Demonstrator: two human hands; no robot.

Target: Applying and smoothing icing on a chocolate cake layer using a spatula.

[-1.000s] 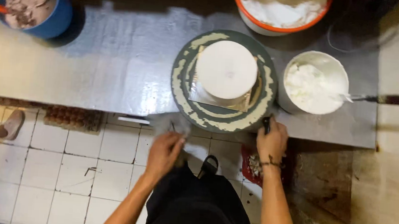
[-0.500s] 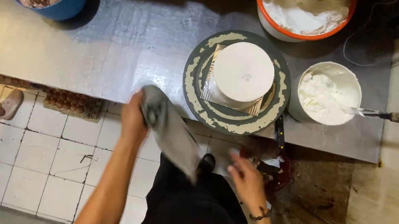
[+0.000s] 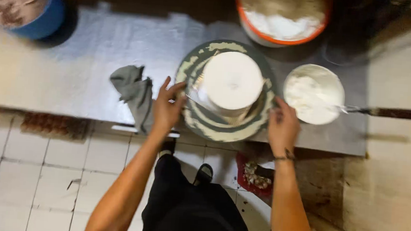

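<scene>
Near the middle of the frame a white cake (image 3: 232,80) stands on a round turntable (image 3: 224,126) smeared with pale cream, set at the near edge of the grey surface (image 3: 73,72). The left hand (image 3: 167,109) rests on the turntable's left rim, fingers (image 3: 165,85) spread and laid against the edge — not closed around anything. The right hand (image 3: 282,128) sits at the right rim, fingers curled loosely onto it; whether they grip or only touch, I cannot tell. Just left of the left hand a grey cloth (image 3: 134,93) lies crumpled on the surface, its tail hanging over the near edge. To the right of the cake, close beside the turntable, a white bowl (image 3: 314,93) holds cream, with a spatula (image 3: 389,113) lying across it and its dark handle running to the right edge of the frame. At upper centre an orange-rimmed tub (image 3: 282,19) holds more white cream; at upper left a blue tub (image 3: 23,4) holds a brownish mix. Below the surface — white floor tiles (image 3: 28,166), the person's dark clothing, and a small red container (image 3: 254,174) on the floor beside the right forearm.
</scene>
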